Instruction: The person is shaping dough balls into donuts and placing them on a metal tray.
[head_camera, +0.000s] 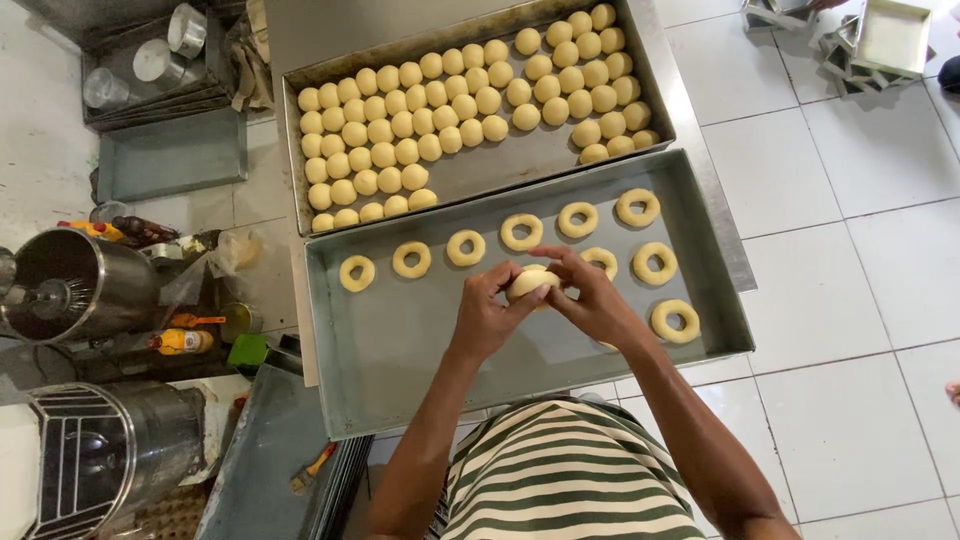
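- Between the fingers of both hands: a pale dough ball (528, 283), held just above the near tray (400, 350), roughly mid-tray.
- Left hand (487, 318) fingers curled closed on the ball's left side, thumb tip on the dough.
- Right hand (592, 298) fingers closed over the ball's top and right side; index finger arches across it. Both hands grip the same piece.
- Just beyond the fingertips: a row of dough rings (522, 231) with holes, running left to right along the tray's far side, spaced apart, not touching.
- Right of the right-hand fingers: more rings in a shorter second run, one ring (675, 320) near the tray's right wall; one ring partly hidden behind the right hand.
- Left of the left-hand fingers and below both hands: bare tray floor.
- Further beyond the fingers: a second tray (500, 165) packed with round dough balls (400, 130) in close rows, many touching, a bare patch on its near side.
- Both trays sit on a metal bench (700, 160).
- Far left of the fingers: a metal mixer bowl (75, 285) with whisk, bottles (180, 341) beside it.
- Under the forearms: striped green-and-cream shirt (570, 480).
- Right of the bench: white tiled floor (850, 300).
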